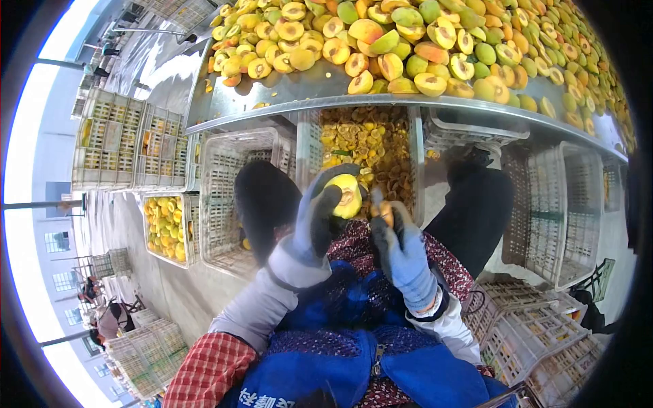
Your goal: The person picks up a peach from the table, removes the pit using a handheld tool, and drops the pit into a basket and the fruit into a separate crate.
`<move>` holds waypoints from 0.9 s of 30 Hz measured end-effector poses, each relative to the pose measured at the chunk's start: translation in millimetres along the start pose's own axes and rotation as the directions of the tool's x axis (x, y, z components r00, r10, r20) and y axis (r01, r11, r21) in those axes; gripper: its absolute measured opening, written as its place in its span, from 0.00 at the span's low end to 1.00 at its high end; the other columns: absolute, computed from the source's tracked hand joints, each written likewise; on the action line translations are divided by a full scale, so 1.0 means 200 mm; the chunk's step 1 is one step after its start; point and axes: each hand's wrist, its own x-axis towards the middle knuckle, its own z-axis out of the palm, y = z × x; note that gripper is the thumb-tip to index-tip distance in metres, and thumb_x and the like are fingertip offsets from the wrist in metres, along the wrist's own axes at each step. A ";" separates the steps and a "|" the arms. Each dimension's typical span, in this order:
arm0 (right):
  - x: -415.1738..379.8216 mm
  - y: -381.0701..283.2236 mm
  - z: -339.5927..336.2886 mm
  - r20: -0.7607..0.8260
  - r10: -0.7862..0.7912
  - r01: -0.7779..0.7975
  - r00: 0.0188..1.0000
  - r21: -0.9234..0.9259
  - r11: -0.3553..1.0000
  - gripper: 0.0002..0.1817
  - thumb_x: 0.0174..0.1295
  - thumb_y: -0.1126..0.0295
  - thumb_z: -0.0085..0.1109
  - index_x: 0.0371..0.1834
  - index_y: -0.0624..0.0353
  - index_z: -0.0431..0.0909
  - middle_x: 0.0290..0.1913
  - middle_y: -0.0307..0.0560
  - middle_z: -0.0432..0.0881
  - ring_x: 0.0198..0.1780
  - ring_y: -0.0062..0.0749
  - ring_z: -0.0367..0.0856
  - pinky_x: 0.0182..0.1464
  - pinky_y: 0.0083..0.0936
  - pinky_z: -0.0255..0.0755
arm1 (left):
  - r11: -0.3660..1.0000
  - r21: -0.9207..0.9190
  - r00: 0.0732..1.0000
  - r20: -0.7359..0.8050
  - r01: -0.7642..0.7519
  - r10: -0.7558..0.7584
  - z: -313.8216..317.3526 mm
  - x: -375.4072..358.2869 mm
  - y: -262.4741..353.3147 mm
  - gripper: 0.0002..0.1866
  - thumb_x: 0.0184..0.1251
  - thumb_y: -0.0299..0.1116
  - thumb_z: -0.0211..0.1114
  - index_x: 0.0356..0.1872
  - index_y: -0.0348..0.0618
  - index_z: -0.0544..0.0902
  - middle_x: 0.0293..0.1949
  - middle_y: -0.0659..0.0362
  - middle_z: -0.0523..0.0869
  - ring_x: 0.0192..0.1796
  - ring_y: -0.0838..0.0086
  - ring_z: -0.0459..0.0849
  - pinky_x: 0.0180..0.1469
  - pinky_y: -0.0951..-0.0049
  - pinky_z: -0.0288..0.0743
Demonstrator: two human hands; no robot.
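Observation:
My left hand (pixel 314 212), in a dark-palmed work glove, is closed around a yellow peach half (pixel 349 198). The cut face and its reddish centre point towards my right hand. Gripped in my right hand (pixel 403 248), which wears a blue-grey glove, is a small hand tool (pixel 386 213) with an orange-brown handle. Its tip is blurred and stands close to the peach half, apart from it. Below both hands, between my knees, a crate (pixel 416 163) contains peach scraps and pits (pixel 360 146).
A metal table (pixel 286 102) ahead carries a large heap of peach halves (pixel 435 47). Plastic crates stand at both sides: one (pixel 218 197) by my left knee, another full of peaches (pixel 165 228), stacked ones (pixel 122 139) farther left, and more (pixel 537 333) at lower right.

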 end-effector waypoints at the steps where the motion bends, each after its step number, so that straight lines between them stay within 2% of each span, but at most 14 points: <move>1: -0.01 -0.02 0.00 0.076 -0.250 0.258 0.965 -0.413 0.874 0.19 0.62 0.69 0.51 0.55 0.64 0.65 0.32 0.54 0.77 0.28 0.40 0.78 0.29 0.31 0.70 | 0.985 -0.159 0.996 0.072 0.069 -0.058 0.00 -0.01 0.02 0.26 0.61 0.42 0.56 0.54 0.30 0.70 0.44 0.53 0.79 0.45 0.70 0.79 0.50 0.74 0.72; 2: -0.04 -0.07 0.03 0.047 -0.260 0.256 0.964 -0.411 0.875 0.18 0.55 0.71 0.55 0.48 0.67 0.68 0.32 0.63 0.74 0.33 0.57 0.75 0.35 0.39 0.70 | 0.990 -0.120 0.996 0.047 0.075 -0.070 0.04 -0.03 0.03 0.28 0.56 0.44 0.58 0.54 0.33 0.71 0.45 0.54 0.78 0.45 0.73 0.78 0.50 0.76 0.70; 3: -0.04 -0.11 0.05 0.047 -0.258 0.254 0.965 -0.410 0.876 0.18 0.55 0.71 0.55 0.48 0.67 0.68 0.32 0.63 0.74 0.33 0.57 0.75 0.35 0.39 0.70 | 0.990 -0.120 0.996 0.046 0.077 -0.072 0.07 -0.04 0.05 0.28 0.56 0.44 0.58 0.54 0.33 0.71 0.45 0.54 0.78 0.45 0.73 0.78 0.50 0.76 0.70; 5: -0.03 -0.17 0.05 0.080 -0.130 0.153 0.988 -0.447 0.881 0.16 0.54 0.72 0.56 0.44 0.65 0.68 0.30 0.61 0.73 0.32 0.57 0.75 0.32 0.40 0.70 | 0.986 -0.128 0.994 0.038 0.107 -0.103 0.11 -0.07 0.08 0.29 0.55 0.43 0.59 0.54 0.33 0.71 0.44 0.53 0.79 0.44 0.72 0.78 0.49 0.76 0.71; 6: -0.03 -0.19 0.05 0.083 -0.051 0.084 0.995 -0.469 0.879 0.16 0.51 0.72 0.57 0.43 0.64 0.68 0.29 0.62 0.73 0.31 0.57 0.75 0.31 0.41 0.69 | 0.975 -0.204 0.996 0.025 0.091 -0.087 0.12 -0.07 0.06 0.27 0.59 0.44 0.57 0.54 0.33 0.71 0.42 0.52 0.80 0.44 0.72 0.79 0.47 0.76 0.73; 10: -0.05 -0.17 0.07 0.047 -0.080 0.093 0.996 -0.489 0.867 0.16 0.50 0.72 0.58 0.41 0.62 0.68 0.29 0.60 0.73 0.30 0.56 0.75 0.30 0.41 0.69 | 0.999 -0.020 0.999 -0.040 0.037 -0.037 0.15 -0.08 0.03 0.22 0.69 0.45 0.51 0.50 0.33 0.72 0.41 0.54 0.79 0.41 0.75 0.78 0.43 0.77 0.72; 13: -0.06 -0.17 0.08 0.015 -0.106 0.100 0.994 -0.501 0.860 0.16 0.50 0.71 0.58 0.41 0.62 0.68 0.29 0.59 0.74 0.30 0.56 0.76 0.30 0.41 0.70 | 0.992 -0.118 0.996 -0.084 -0.043 0.033 0.19 -0.08 0.01 0.21 0.68 0.43 0.53 0.49 0.32 0.73 0.41 0.55 0.78 0.40 0.76 0.77 0.42 0.78 0.72; 15: -0.06 -0.16 0.08 0.022 -0.112 0.108 0.994 -0.495 0.862 0.16 0.50 0.71 0.58 0.41 0.62 0.67 0.29 0.59 0.74 0.30 0.57 0.76 0.31 0.41 0.71 | 0.996 -0.064 0.990 -0.129 -0.059 0.050 0.21 -0.08 0.00 0.18 0.67 0.38 0.54 0.49 0.32 0.72 0.42 0.55 0.78 0.41 0.76 0.77 0.44 0.79 0.71; 17: -0.07 -0.16 0.07 0.028 -0.079 0.083 0.996 -0.483 0.872 0.16 0.50 0.72 0.57 0.42 0.62 0.67 0.30 0.59 0.74 0.31 0.57 0.76 0.31 0.41 0.71 | 0.976 0.066 0.973 -0.087 -0.208 0.213 0.20 -0.08 -0.02 0.17 0.66 0.34 0.54 0.48 0.31 0.73 0.43 0.55 0.78 0.42 0.78 0.76 0.46 0.80 0.69; 18: -0.07 -0.16 0.07 0.038 -0.050 0.062 0.998 -0.472 0.879 0.16 0.51 0.72 0.57 0.42 0.63 0.67 0.30 0.60 0.74 0.31 0.57 0.76 0.31 0.41 0.71 | 0.976 0.069 0.973 -0.089 -0.206 0.211 0.20 -0.07 -0.02 0.17 0.66 0.34 0.54 0.48 0.31 0.73 0.43 0.55 0.78 0.42 0.78 0.76 0.46 0.80 0.69; 20: -0.08 -0.12 0.06 0.057 -0.090 0.105 0.994 -0.440 0.892 0.17 0.51 0.72 0.57 0.44 0.64 0.66 0.30 0.60 0.75 0.31 0.58 0.76 0.31 0.41 0.71 | 0.949 0.234 0.970 -0.074 -0.209 0.232 0.19 -0.08 -0.02 0.15 0.64 0.31 0.54 0.47 0.30 0.74 0.41 0.55 0.80 0.41 0.78 0.76 0.46 0.80 0.69; 22: -0.09 -0.10 0.06 0.075 -0.129 0.149 0.989 -0.408 0.901 0.18 0.51 0.72 0.56 0.45 0.65 0.66 0.30 0.61 0.75 0.31 0.58 0.76 0.31 0.41 0.71 | 0.959 0.239 0.983 -0.062 -0.154 0.174 0.19 -0.08 0.00 0.14 0.63 0.31 0.54 0.45 0.30 0.75 0.40 0.56 0.80 0.41 0.78 0.76 0.45 0.79 0.70; 24: -0.11 -0.09 0.06 0.100 -0.031 0.064 0.994 -0.349 0.935 0.20 0.52 0.73 0.56 0.48 0.67 0.65 0.31 0.64 0.75 0.30 0.58 0.76 0.31 0.41 0.71 | 0.964 0.246 0.991 -0.056 -0.102 0.119 0.18 -0.07 0.01 0.14 0.63 0.30 0.55 0.44 0.30 0.76 0.39 0.56 0.81 0.40 0.78 0.77 0.44 0.79 0.70; 27: -0.15 -0.06 0.06 0.067 -0.048 0.065 0.997 -0.285 0.956 0.22 0.54 0.75 0.55 0.52 0.68 0.64 0.33 0.65 0.75 0.30 0.56 0.77 0.31 0.39 0.71 | 0.957 0.282 0.997 0.014 -0.075 0.074 0.16 -0.05 0.01 0.12 0.62 0.30 0.56 0.41 0.31 0.78 0.36 0.57 0.82 0.38 0.79 0.77 0.42 0.79 0.71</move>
